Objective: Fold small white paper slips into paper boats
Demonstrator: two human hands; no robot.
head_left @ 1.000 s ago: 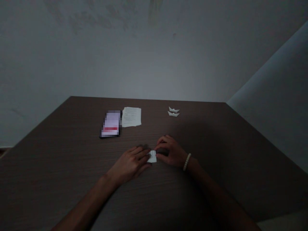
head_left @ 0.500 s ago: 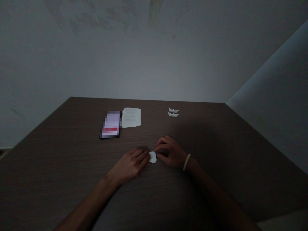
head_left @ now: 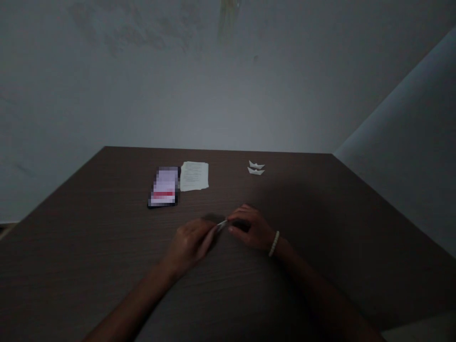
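Paper point(head_left: 222, 224) kinda slants near-left to far-right, left hand point(head_left: 190, 242) pinching one end, half-curled right hand point(head_left: 253, 229) at the other, grip unclear.

On the bench point(head_left: 89, 213) we see a lit smartphone point(head_left: 164, 185) just beside stacked printed sheets point(head_left: 194, 175), plus two paper boats point(head_left: 256, 172); a stained wall point(head_left: 228, 99) stands behind.

White paper point(head_left: 221, 224) shows between the fingers point(head_left: 207, 241); the surface point(head_left: 228, 294) beneath is dark brown, finely grained. Beyond the fingers: white sheets point(head_left: 194, 176) with grey print, white boats point(head_left: 256, 171), and a black-edged phone point(head_left: 165, 184), lilac-screened with a red band point(head_left: 164, 194). Behind the right fingers point(head_left: 238, 216), a cream beaded bracelet point(head_left: 274, 244).
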